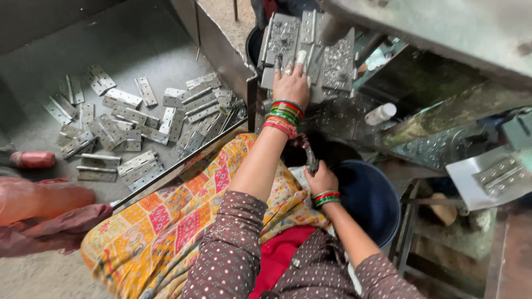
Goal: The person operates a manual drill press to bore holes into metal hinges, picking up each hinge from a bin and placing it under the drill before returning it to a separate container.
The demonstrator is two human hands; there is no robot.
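**Hinge on the press bed, left hand on it**

My left hand (292, 83) is stretched forward, fingers flat and spread, pressing a steel butt hinge (308, 52) that lies opened out on the bed of the machine (354, 113). Nothing is pinched; the fingertips only hold it down at its near edge. My right hand (320, 180) is drawn back by my lap, fingers closed round a small dark metal piece (310, 160) that sticks up from the fist. What it is, I cannot tell.

Handling judgement: the hinge looks rigid, flat sheet steel, fairly heavy for its bulk, with hard edges. The two leaves will swing on the knuckle, so I would grip it across the knuckle or hold both leaves at once. It may be slick with oil; I cannot tell.

A heap of like hinges (133, 127) lies on the grey floor to my left. A dark blue bucket (368, 202) stands just beside my right wrist.
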